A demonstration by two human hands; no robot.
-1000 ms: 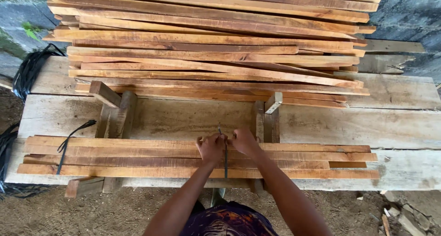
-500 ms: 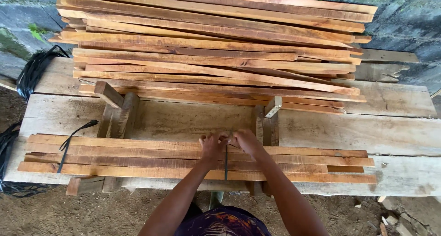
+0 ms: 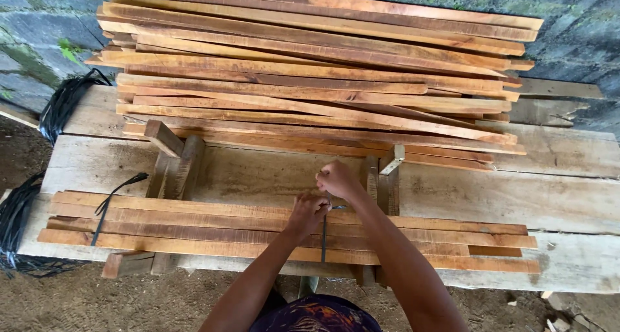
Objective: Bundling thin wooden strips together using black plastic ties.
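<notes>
Tying is the step we judge to be in hand: a dark strap (image 3: 323, 236) runs across the bundle of wooden slats (image 3: 271, 228) lying at the near edge of the desk (image 3: 568, 196), and both our hands work its ends at the bundle's top. Our left hand (image 3: 309, 210) sits on the slats with its fingers curled tight, pinching the strap where a short end juts toward 3 o'clock. Our right hand (image 3: 337, 178) is raised just past it at 12 o'clock, fingers closed on what looks like the other end, though that end is too thin to see clearly. The next move, in our judgement, calls for steady pull with the left hand pressing the crossing down so it does not slacken.

At 9 o'clock a second black tie (image 3: 111, 203) already rings the bundle. Upright wooden stops (image 3: 173, 159) and (image 3: 382, 177) flank the work; the right one stands just beside our right wrist and crowds it. A big pile of loose slats (image 3: 310, 73) fills 12 o'clock, and black strap coils (image 3: 64, 103) hang at 10 o'clock.
</notes>
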